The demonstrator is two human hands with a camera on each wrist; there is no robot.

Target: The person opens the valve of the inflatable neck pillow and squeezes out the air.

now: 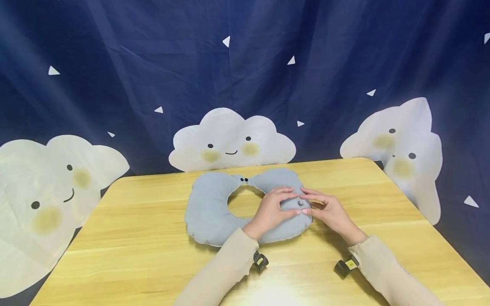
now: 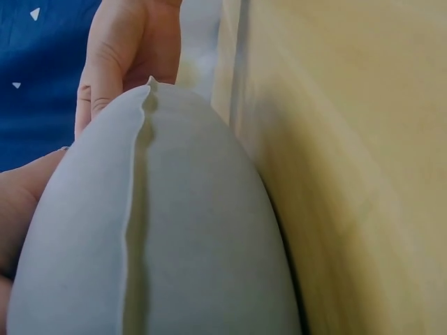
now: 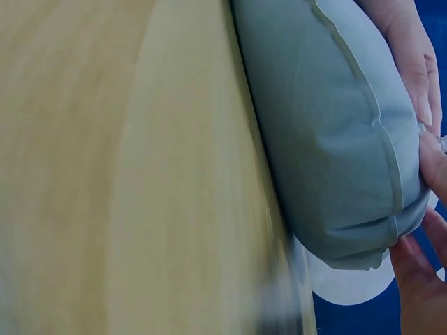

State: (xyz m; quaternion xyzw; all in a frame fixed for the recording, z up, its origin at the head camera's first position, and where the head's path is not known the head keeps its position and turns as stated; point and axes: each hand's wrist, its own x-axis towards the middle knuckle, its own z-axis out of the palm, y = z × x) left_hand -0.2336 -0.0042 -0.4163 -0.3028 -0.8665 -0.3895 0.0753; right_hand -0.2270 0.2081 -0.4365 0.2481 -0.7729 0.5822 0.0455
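A grey-blue inflated neck pillow (image 1: 212,208) lies on the wooden table, with two dark eye-like dots at its narrow far side. A small valve (image 1: 300,203) shows on its right lobe, between both hands' fingertips. My left hand (image 1: 272,209) rests across that lobe, fingers extended toward the valve. From the outer side, my right hand (image 1: 327,209) grips the lobe's edge, its thumb on top near the valve. The thumb tips nearly meet. In the right wrist view, the pillow (image 3: 335,132) is creased at the end by the right fingers (image 3: 412,269).
The light wooden table (image 1: 138,246) extends on both sides of the pillow. Behind it hangs a dark blue curtain (image 1: 191,72) with white clouds and small triangles. Black wrist cameras (image 1: 261,261) sit at both cuffs, just above the tabletop.
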